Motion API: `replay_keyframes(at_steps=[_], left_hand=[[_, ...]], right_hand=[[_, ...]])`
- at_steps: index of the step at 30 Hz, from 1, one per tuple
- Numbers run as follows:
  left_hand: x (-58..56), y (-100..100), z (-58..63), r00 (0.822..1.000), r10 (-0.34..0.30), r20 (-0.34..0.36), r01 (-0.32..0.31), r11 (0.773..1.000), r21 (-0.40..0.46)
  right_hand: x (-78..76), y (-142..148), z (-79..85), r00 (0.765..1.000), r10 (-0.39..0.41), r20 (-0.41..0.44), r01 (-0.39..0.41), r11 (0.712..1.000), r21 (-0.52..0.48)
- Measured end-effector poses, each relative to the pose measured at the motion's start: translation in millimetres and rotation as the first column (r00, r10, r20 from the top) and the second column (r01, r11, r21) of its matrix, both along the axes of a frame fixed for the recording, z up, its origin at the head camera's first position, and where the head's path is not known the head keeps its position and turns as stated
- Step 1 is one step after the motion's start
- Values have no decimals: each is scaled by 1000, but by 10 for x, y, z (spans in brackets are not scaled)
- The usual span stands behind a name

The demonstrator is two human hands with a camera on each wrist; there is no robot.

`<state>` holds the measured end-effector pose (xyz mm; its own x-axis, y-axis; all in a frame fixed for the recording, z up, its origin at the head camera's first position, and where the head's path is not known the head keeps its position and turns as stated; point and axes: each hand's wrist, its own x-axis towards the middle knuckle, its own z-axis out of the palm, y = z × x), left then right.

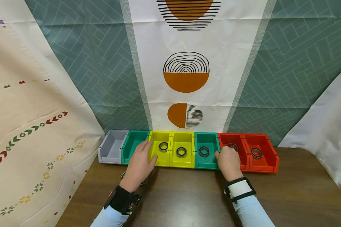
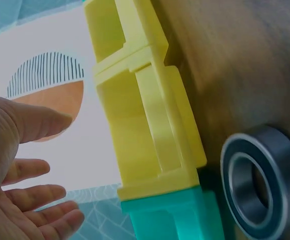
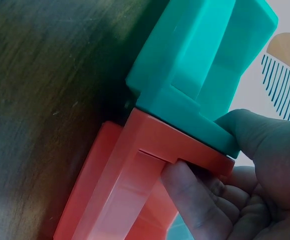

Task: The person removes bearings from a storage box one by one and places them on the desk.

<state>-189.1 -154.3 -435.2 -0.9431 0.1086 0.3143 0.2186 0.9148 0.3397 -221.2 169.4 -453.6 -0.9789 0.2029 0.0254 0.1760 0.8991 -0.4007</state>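
My left hand is over the front of the left green bin and left yellow bin. Its fingers are spread and hold nothing; the left wrist view shows thumb and fingers well apart. Beneath that hand, bearings lie on the table, mostly hidden; one bearing shows large in the left wrist view. My right hand straddles the adjoining walls of the right green bin and left red bin, thumb on the green side, curled fingers on the red. Behind it a bearing shows in part.
Single bearings lie in the left yellow bin, the right yellow bin, the right green bin and the right red bin. A grey bin ends the row at left. Patterned cloth hangs behind the wooden table.
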Motion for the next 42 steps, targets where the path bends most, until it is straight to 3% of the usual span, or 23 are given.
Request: replay_keyframes(at_steps=[8, 17, 28, 42], left_hand=[[-203, 148, -48, 999, -34, 1, 34, 999, -3], [-414, 237, -153, 994, -8, 113, 10, 1000, -16], [-568, 314, -248, 971, 24, 236, -19, 1000, -25], [-779, 382, -428, 965, 27, 261, 4, 993, -118]], right_hand=[[1, -9, 3, 1000, 10, -26, -9, 1000, 21], [7, -20, -8, 999, 18, -40, -17, 1000, 19], [-16, 0, 5, 1000, -2, 7, 2, 999, -39], [-19, 1, 18, 1000, -6, 15, 6, 999, -46]])
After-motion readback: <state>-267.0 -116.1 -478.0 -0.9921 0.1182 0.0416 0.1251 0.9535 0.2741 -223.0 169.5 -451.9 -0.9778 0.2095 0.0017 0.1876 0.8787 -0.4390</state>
